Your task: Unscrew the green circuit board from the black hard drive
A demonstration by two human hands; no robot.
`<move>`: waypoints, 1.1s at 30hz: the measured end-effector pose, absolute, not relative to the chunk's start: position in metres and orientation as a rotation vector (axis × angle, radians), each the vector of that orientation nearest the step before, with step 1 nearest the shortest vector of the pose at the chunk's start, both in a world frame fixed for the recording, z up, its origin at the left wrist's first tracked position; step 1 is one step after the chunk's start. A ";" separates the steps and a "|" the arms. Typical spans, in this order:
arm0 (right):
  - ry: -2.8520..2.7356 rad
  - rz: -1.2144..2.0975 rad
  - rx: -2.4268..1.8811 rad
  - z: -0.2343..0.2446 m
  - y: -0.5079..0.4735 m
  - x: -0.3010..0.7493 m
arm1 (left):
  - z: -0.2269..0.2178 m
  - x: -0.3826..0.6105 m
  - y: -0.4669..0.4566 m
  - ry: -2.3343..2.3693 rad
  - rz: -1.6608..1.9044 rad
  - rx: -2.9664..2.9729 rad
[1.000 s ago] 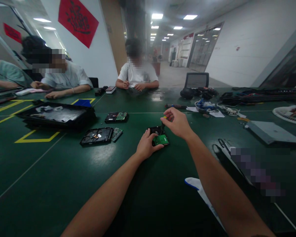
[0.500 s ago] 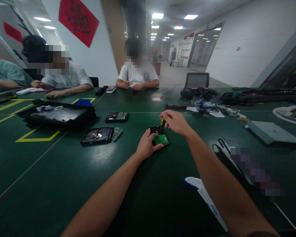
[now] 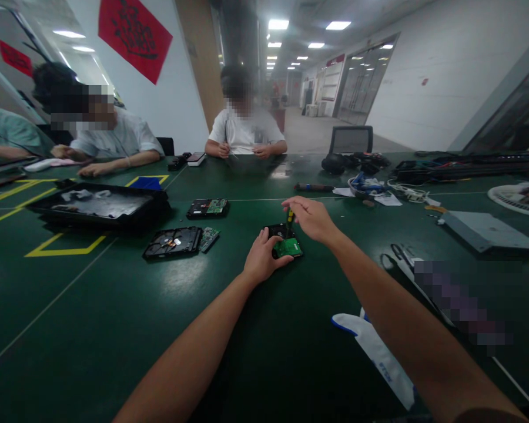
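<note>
A small black hard drive with a green circuit board point(image 3: 288, 247) lies on the dark green table point(image 3: 114, 305) in front of me. My left hand point(image 3: 261, 258) clasps its near left edge, fingers curled around it. My right hand point(image 3: 311, 218) is closed on a small screwdriver with a yellow and black handle point(image 3: 290, 217), held upright with its tip down on the drive's far part.
Two more opened hard drives point(image 3: 174, 241) point(image 3: 208, 207) lie to the left, beside a black tray point(image 3: 99, 205). A white glove point(image 3: 374, 352) and scissors point(image 3: 399, 254) lie to my right. Cables and tools point(image 3: 365, 183) sit at the back right. Other people sit across and at the left.
My right hand has come down with the screwdriver, from above the drive to its tip resting on it. My left hand has stayed on the drive.
</note>
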State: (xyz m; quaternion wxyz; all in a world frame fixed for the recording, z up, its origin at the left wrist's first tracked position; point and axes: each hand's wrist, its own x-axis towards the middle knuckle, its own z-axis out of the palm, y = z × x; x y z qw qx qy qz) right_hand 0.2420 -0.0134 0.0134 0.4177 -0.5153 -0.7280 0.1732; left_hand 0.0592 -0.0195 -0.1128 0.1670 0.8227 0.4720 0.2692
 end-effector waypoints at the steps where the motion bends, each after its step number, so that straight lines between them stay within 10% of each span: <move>1: -1.809 0.465 -1.306 0.014 -0.013 0.242 | -0.113 0.059 -0.019 1.343 0.769 2.341; 11: -1.613 0.441 -1.334 0.002 -0.001 0.241 | -0.113 0.060 -0.022 1.357 0.767 2.352; 19: -1.233 1.525 -0.732 -0.021 0.011 0.228 | -0.115 0.060 -0.020 1.343 0.807 2.366; 33: -1.255 1.358 -0.690 -0.033 0.007 0.222 | -0.116 0.060 -0.019 1.351 0.782 2.352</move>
